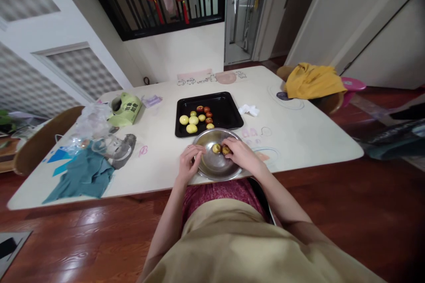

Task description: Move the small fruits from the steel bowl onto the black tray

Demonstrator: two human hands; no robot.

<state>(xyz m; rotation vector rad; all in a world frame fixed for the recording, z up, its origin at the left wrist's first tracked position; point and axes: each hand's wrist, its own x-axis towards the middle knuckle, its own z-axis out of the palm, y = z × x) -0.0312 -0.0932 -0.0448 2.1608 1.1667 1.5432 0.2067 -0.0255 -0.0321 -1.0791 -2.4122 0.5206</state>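
A shiny metal bowl (215, 172) stands at the table's near edge, in front of my body. My left hand (190, 161) is at its left side, fingers bent over the rim and closed on it. Inside the bowl, my right hand (238, 154) is closed around a brownish-yellow round fruit (226, 150). Touching or nearly touching that one is a second, yellower fruit (217, 148). Just beyond the bowl lies a black baking tray (227, 112), with several yellow-green fruits (193, 120) and several dark red ones (207, 109) grouped on its left half.
A crumpled white tissue (249, 110) lies right of the tray. On the left are a green bag (128, 108), clear plastic (93, 119), a transparent container (114, 146) and a teal cloth (83, 174). Yellow fabric (312, 82) covers a chair at the far right.
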